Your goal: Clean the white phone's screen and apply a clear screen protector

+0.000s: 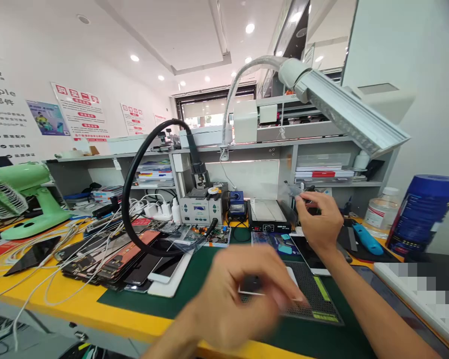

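Observation:
My left hand (243, 294) is smeared by motion over the front of the dark perforated mat (314, 291), its fingers bent. Whether it holds anything does not show. Behind it, partly covered, a phone (250, 284) with a pale edge lies on the mat. My right hand (320, 219) is raised farther back, beside the black box with a flat plate on top (268, 214). Its thumb and forefinger are pinched together at a small thing that I cannot make out. Below this hand lies a dark-screened phone with a white frame (305, 249).
A black hose (125, 199) arcs from the hot-air station (200, 207). Stacked phone parts (115, 259) and tangled white cables crowd the left, near a green fan (26, 184). A lamp (353, 114) hangs overhead. A clear bottle (381, 212) and blue canister (422, 214) stand right.

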### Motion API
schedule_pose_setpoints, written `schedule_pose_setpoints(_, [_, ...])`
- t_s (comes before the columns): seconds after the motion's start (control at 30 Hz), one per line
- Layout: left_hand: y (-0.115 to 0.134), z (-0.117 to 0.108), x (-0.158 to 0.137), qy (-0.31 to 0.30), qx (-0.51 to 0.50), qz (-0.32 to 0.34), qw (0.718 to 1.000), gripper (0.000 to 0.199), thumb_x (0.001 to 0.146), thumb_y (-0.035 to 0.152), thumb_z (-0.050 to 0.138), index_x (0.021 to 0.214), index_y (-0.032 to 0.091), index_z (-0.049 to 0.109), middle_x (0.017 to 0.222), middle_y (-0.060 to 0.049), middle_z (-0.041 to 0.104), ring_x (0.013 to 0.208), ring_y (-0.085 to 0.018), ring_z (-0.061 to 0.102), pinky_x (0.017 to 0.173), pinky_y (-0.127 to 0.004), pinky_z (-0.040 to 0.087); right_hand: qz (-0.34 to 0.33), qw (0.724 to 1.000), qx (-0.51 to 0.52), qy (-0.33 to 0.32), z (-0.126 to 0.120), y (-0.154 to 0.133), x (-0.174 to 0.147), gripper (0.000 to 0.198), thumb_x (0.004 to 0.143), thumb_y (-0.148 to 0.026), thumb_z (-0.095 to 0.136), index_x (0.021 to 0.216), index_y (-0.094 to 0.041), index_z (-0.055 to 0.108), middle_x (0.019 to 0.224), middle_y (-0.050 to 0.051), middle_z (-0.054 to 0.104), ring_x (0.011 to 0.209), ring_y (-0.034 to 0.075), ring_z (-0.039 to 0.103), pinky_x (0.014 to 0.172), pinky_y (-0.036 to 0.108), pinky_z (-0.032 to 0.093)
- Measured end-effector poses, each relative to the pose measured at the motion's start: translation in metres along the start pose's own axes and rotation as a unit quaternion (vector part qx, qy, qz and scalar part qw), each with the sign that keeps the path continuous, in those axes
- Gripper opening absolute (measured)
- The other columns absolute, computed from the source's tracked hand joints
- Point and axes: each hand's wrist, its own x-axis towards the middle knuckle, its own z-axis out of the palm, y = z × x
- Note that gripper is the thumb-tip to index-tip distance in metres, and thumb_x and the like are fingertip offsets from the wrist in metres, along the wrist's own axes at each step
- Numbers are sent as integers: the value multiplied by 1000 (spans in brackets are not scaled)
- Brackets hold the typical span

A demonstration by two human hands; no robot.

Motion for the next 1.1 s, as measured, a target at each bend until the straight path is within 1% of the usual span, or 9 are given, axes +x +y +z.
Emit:
schedule_pose_setpoints(0.07, [-26, -21, 31, 60, 9, 2, 998, 17, 87, 32, 62, 79, 20, 70, 77, -3, 69, 69, -17, 64, 65, -29, 51, -34, 999, -10, -22, -1, -2, -1, 14, 88, -33, 64, 91, -22, 71, 97, 10, 71, 95, 25, 67, 83, 41, 57])
schedule_pose_setpoints(0.13, [-54, -41, 54, 112, 82, 8, 990, 13, 87, 31, 63, 89, 20, 70, 89, -4, 69, 79, -18, 64, 71, -30, 52, -75, 996, -20, -47, -2, -4, -3, 11, 88, -30, 63, 91, -23, 71, 97, 10, 71, 97, 25, 67, 89, 44, 56])
schedule_pose_setpoints(0.23, [-88, -57, 70, 98, 153, 36, 983, 18, 88, 31, 64, 100, 21, 71, 115, -8, 65, 109, -24, 60, 90, -37, 51, -139, 985, -10, -100, -1, -9, -8, 9, 88, -25, 63, 91, -24, 71, 97, 10, 71, 97, 25, 67, 88, 44, 56])
schedule_pose_setpoints(0.33, [-108, -55, 67, 98, 199, 27, 975, 26, 88, 34, 66, 112, 24, 68, 132, -9, 58, 125, -27, 52, 107, -44, 40, -201, 968, 18, -148, 1, -15, -15, 10, 89, -20, 63, 94, -23, 70, 97, 11, 70, 95, 24, 67, 84, 41, 57])
schedule_pose_setpoints(0.47, [-120, -43, 60, 10, 220, -26, 975, 41, 88, 44, 66, 125, 26, 62, 147, -10, 45, 137, -30, 40, 111, -48, 35, -250, 947, 40, -198, 5, -23, -24, 14, 88, -14, 62, 98, -22, 69, 98, 11, 68, 94, 25, 65, 82, 41, 57])
schedule_pose_setpoints(0.63, [-128, -43, 55, -42, 197, -92, 975, 28, 88, 42, 64, 109, 24, 66, 140, -9, 54, 129, -29, 49, 108, -45, 37, -235, 935, 68, -256, 10, -33, -40, 18, 89, -9, 57, 100, -20, 67, 98, 11, 66, 95, 23, 63, 81, 39, 56])
schedule_pose_setpoints(0.8, [-136, -52, 55, -102, 162, -188, 963, 43, 83, 47, 66, 118, 22, 61, 112, -8, 66, 105, -28, 60, 88, -39, 48, -233, 932, 70, -269, 14, -43, -53, 17, 90, -10, 55, 100, -19, 65, 95, 11, 66, 91, 23, 62, 77, 37, 56])
schedule_pose_setpoints(0.97, [-144, -54, 54, -128, 110, -200, 965, 50, 82, 47, 67, 124, 22, 57, 121, -9, 61, 109, -28, 57, 90, -39, 47, -195, 933, 89, -290, 11, -52, -58, 19, 87, -12, 55, 99, -21, 65, 97, 11, 66, 92, 23, 62, 75, 37, 54])
schedule_pose_setpoints(1.1, [-151, -53, 47, -115, 143, -184, 966, 57, 77, 36, 70, 129, 22, 51, 124, -10, 59, 110, -28, 55, 94, -42, 45, -167, 925, 100, -327, 8, -55, -62, 17, 76, -16, 60, 92, -20, 66, 92, 9, 66, 83, 23, 60, 72, 38, 51])
